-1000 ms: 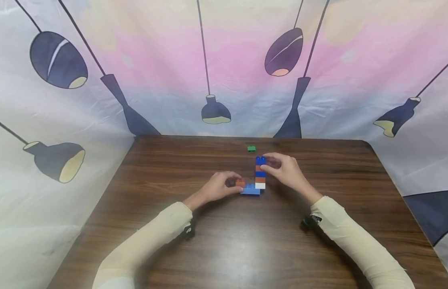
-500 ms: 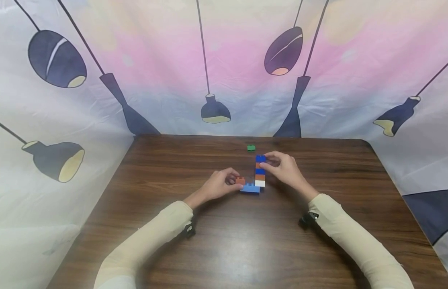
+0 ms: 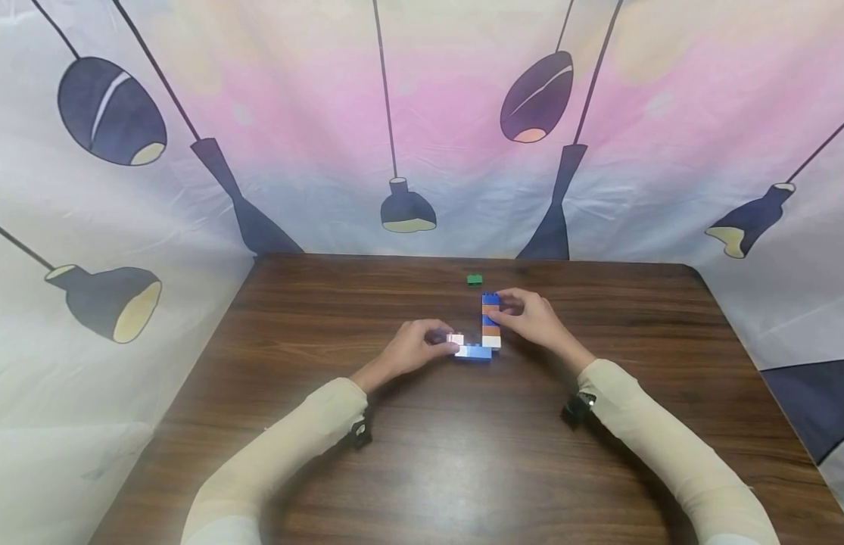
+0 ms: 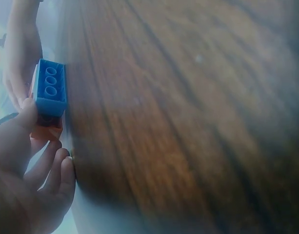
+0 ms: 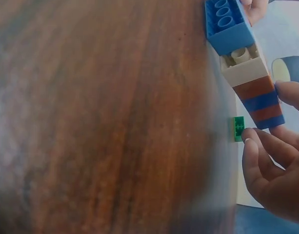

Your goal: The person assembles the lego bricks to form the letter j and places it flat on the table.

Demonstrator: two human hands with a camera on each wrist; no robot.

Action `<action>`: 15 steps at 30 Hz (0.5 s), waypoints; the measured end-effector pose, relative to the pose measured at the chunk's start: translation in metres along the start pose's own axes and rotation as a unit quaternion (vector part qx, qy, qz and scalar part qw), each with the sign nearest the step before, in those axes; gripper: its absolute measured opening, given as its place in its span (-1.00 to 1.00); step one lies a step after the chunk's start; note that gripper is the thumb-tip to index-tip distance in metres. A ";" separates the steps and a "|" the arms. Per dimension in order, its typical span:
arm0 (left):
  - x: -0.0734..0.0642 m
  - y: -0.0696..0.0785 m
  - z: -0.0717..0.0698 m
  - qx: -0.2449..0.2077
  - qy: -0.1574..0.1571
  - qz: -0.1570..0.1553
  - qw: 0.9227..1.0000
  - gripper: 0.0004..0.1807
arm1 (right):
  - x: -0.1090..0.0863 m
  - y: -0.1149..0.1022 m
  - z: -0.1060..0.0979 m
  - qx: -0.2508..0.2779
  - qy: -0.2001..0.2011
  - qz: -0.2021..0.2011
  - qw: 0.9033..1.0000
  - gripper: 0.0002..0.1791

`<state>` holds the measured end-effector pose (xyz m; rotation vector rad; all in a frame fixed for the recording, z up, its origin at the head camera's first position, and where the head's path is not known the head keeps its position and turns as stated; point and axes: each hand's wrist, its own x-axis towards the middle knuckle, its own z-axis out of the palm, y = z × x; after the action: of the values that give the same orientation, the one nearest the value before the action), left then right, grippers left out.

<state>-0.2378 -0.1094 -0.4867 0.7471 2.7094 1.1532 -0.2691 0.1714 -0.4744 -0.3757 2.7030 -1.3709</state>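
Note:
My left hand (image 3: pixel 411 347) pinches the left end of a brick build, where an orange brick (image 4: pixel 48 132) sits on a long light blue brick (image 3: pixel 476 352). From the other end rises an upright stack of alternating blue and orange bricks (image 3: pixel 490 310). Its lowest piece, a white brick (image 5: pixel 244 70), overhangs the light blue one. My right hand (image 3: pixel 536 318) grips the upper part of the stack between thumb and fingers. Both wrist views show the light blue brick's hollow underside, so the build is held off the table. Glare whitens the orange brick in the head view.
A small green brick (image 3: pixel 474 280) lies by itself near the far edge of the wooden table (image 3: pixel 422 454). Behind the table hangs a cloth backdrop (image 3: pixel 312 113) printed with lamps.
Both hands keep their grips, and the joined bricks sit slightly higher in the head view than a second ago. The green brick has stayed put.

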 end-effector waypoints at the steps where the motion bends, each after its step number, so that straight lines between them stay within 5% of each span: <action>1: 0.000 0.000 0.000 0.000 0.000 0.002 1.000 -0.63 | 0.000 0.001 0.000 0.000 -0.002 0.000 1.000 -0.32; 15: 0.006 -0.001 -0.001 0.003 -0.020 -0.010 1.000 -0.65 | 0.007 0.011 0.006 -0.010 -0.015 0.017 1.000 -0.31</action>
<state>-0.2442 -0.1079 -0.4858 0.7342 2.6830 1.1155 -0.2765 0.1707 -0.4867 -0.3489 2.6886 -1.3190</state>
